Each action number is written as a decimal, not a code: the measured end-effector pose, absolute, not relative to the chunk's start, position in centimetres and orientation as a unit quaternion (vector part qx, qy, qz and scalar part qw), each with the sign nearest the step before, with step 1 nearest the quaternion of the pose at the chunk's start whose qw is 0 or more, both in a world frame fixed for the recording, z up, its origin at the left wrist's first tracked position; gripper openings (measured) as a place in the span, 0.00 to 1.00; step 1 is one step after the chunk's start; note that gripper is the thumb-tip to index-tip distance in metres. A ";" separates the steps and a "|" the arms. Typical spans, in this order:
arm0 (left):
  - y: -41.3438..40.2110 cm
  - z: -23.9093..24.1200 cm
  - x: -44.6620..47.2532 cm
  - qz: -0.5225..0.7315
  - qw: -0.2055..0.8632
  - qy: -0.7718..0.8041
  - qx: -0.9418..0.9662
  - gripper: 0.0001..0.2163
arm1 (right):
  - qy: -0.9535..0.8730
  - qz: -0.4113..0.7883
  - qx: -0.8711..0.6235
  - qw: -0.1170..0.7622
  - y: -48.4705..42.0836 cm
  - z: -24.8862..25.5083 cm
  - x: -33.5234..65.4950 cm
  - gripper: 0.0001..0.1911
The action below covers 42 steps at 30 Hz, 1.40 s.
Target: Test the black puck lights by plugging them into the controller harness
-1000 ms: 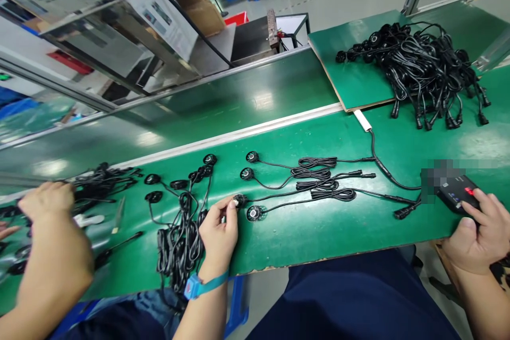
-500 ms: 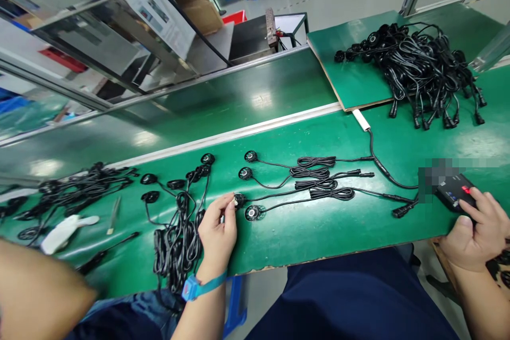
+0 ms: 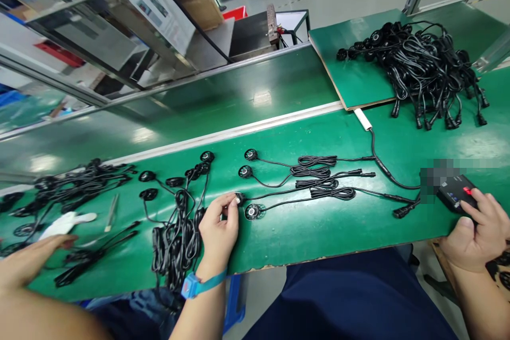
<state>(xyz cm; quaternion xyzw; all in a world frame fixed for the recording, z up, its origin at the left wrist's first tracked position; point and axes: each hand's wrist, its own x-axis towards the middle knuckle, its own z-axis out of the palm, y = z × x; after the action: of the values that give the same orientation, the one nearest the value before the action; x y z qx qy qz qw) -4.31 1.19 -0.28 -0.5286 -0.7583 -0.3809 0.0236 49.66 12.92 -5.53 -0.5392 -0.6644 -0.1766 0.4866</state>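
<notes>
So the left hand [image 3: 220, 228] had thumb and fingertip pinched on a puck [image 3: 239, 199] just above the table [image 3: 303, 239]. Its cable [image 3: 274, 195] ran lengthwise left to right, slanting slightly away, puck at the left end. The right hand [image 3: 476, 236] had fingers touching the box [image 3: 456, 196]; couldn't tell if they gripped it.

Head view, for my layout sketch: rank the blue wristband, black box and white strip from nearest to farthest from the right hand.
1. Black box: touching the right hand
2. White strip: ahead, left
3. Blue wristband: far left
</notes>
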 end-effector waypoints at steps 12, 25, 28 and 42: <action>3.7 1.4 -4.6 -0.347 0.127 -0.765 -0.528 0.12 | -0.680 -0.111 -0.567 0.451 11.8 -3.8 49.6 0.13; 14.8 5.5 20.1 -0.238 -0.028 -0.332 -0.912 0.11 | -0.724 0.229 -0.543 0.358 13.0 -0.2 44.4 0.25; 14.5 3.0 22.5 -0.246 -0.045 -0.338 -0.907 0.10 | -0.743 0.254 -0.533 0.315 13.5 0.5 44.3 0.16; 15.2 -0.4 21.8 -0.236 -0.144 -0.358 -0.892 0.11 | -0.733 0.288 -0.513 0.341 14.0 0.3 44.1 0.11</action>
<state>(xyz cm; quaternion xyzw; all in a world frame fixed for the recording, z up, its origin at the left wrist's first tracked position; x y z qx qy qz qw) 21.77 15.15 -0.37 -0.8920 -0.3577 -0.2362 -0.1436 44.07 14.05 0.26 -0.5129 -0.7330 0.2882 0.3415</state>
